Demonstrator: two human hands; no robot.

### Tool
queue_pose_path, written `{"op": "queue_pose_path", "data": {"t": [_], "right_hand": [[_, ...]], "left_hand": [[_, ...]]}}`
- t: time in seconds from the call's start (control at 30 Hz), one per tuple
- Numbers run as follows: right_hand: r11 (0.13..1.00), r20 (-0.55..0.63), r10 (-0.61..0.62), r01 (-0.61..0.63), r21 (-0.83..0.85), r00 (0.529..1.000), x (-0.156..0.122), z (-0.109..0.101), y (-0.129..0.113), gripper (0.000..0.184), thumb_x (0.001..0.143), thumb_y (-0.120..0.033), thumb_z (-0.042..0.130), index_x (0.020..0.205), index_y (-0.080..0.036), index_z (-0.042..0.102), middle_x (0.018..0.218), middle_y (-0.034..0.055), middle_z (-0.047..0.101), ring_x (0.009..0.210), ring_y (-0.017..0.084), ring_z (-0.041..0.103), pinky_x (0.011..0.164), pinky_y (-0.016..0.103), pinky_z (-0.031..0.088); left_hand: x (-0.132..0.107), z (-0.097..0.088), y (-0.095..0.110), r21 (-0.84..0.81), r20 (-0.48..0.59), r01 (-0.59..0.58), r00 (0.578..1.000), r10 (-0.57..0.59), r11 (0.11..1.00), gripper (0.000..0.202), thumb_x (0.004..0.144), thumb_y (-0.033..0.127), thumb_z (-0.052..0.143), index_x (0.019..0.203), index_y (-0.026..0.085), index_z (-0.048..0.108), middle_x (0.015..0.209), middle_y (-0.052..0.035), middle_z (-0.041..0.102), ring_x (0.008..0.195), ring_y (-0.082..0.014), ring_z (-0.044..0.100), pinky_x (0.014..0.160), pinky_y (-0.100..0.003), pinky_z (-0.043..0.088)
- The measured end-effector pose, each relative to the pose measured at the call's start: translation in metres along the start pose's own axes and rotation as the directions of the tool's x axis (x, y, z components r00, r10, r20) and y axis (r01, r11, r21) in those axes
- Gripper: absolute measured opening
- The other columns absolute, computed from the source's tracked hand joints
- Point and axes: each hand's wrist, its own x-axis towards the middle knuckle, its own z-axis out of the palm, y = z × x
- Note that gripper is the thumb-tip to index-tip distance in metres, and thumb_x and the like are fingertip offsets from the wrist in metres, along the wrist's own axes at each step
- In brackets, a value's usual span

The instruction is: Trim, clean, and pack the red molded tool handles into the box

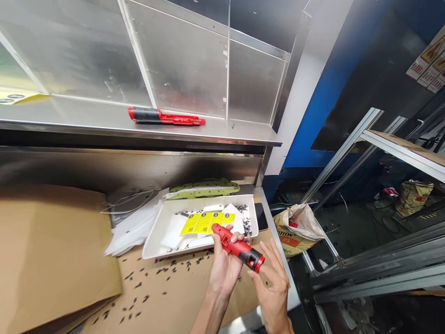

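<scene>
My left hand [225, 264] is closed around a short red tool with a black front end [238, 247], held level over the right part of the bench. My right hand [273, 278] is at the tool's black tip, fingers spread, its fingertips touching or almost touching the tip. Just behind the hands lies a white tray [156, 241] holding yellow label sheets [205, 222], white cards and a heap of small dark screws [246, 221]. A second, longer red and black tool [163, 116] rests on the steel shelf above.
Brown cardboard [48, 241] covers the bench, strewn with several small dark screws [153, 278]. White sheets [132, 229] and a green pouch [205, 188] lie by the tray, a dark phone [261, 217] to its right. Past the bench edge stand sacks [295, 227] and aluminium rails [347, 148].
</scene>
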Motion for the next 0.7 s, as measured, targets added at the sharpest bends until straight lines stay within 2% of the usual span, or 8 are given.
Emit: {"op": "queue_pose_path", "data": {"t": [0.17,0.27,0.4,0.5,0.57,0.63,0.7], "right_hand": [[0.995,-0.064,0.082,-0.079,0.054,0.995,-0.001,0.005,-0.001,0.015,0.083,-0.016,0.063,0.092,-0.025,0.071,0.12,0.0063,0.07,0.126,0.029,0.056,0.097,0.05,0.052],[0.992,-0.06,0.105,-0.101,0.08,0.993,-0.002,0.006,0.0,0.014,0.083,-0.018,0.064,0.095,-0.025,0.069,0.119,0.007,0.071,0.126,0.029,0.056,0.099,0.05,0.049],[0.972,-0.044,0.167,-0.157,0.173,0.985,-0.003,0.006,0.0,0.026,0.078,-0.025,0.072,0.102,-0.022,0.065,0.122,0.0104,0.069,0.126,0.031,0.056,0.101,0.05,0.046],[0.942,-0.039,0.22,-0.202,0.27,0.975,-0.004,0.004,0.0,0.018,0.079,-0.03,0.071,0.094,-0.023,0.063,0.124,0.01,0.068,0.128,0.03,0.053,0.102,0.047,0.045],[0.918,-0.02,0.277,-0.259,0.302,0.961,-0.003,0.003,0.002,0.01,0.085,-0.033,0.064,0.084,-0.023,0.063,0.124,0.0091,0.067,0.129,0.029,0.052,0.102,0.045,0.044],[0.895,-0.001,0.341,-0.324,0.305,0.94,-0.003,0.003,0.006,0.016,0.088,-0.035,0.059,0.079,-0.023,0.063,0.123,0.009,0.067,0.128,0.029,0.053,0.103,0.045,0.043],[0.882,-0.001,0.387,-0.37,0.292,0.922,-0.003,0.002,0.013,0.022,0.089,-0.038,0.057,0.076,-0.023,0.063,0.121,0.0094,0.067,0.125,0.028,0.055,0.104,0.045,0.041]], "left_hand": [[0.001,0.0,0.001,0.0,0.002,0.004,1.0,-0.004,1.0,0.051,0.101,0.038,0.024,0.087,0.015,0.067,0.062,0.0002,0.054,0.063,-0.0132,0.06,0.08,-0.037,0.059],[0.002,0.0,0.002,0.005,0.004,0.005,1.0,-0.005,1.0,0.051,0.101,0.038,0.023,0.086,0.015,0.067,0.064,0.0002,0.054,0.065,-0.0131,0.06,0.082,-0.037,0.059],[0.002,0.001,0.005,0.032,0.012,-0.02,1.0,0.019,0.999,0.052,0.101,0.038,0.024,0.086,0.015,0.067,0.065,0.0002,0.054,0.065,-0.0134,0.06,0.084,-0.039,0.058],[0.003,0.0,0.01,0.075,0.027,-0.076,0.997,0.074,0.994,0.05,0.1,0.041,0.025,0.087,0.017,0.068,0.064,0.0007,0.054,0.065,-0.0138,0.059,0.083,-0.037,0.058],[0.004,-0.002,0.015,0.12,0.047,-0.127,0.991,0.123,0.985,0.046,0.099,0.045,0.031,0.088,0.019,0.068,0.063,0.0013,0.054,0.064,-0.0142,0.059,0.083,-0.035,0.057],[0.006,-0.005,0.019,0.18,0.075,-0.189,0.981,0.178,0.965,0.04,0.095,0.051,0.041,0.089,0.021,0.068,0.062,0.002,0.054,0.065,-0.0153,0.059,0.082,-0.033,0.056],[0.009,-0.009,0.022,0.261,0.106,-0.227,0.973,0.206,0.938,0.031,0.09,0.049,0.054,0.089,0.022,0.068,0.064,0.0008,0.058,0.067,-0.0173,0.06,0.078,-0.029,0.056]]}}
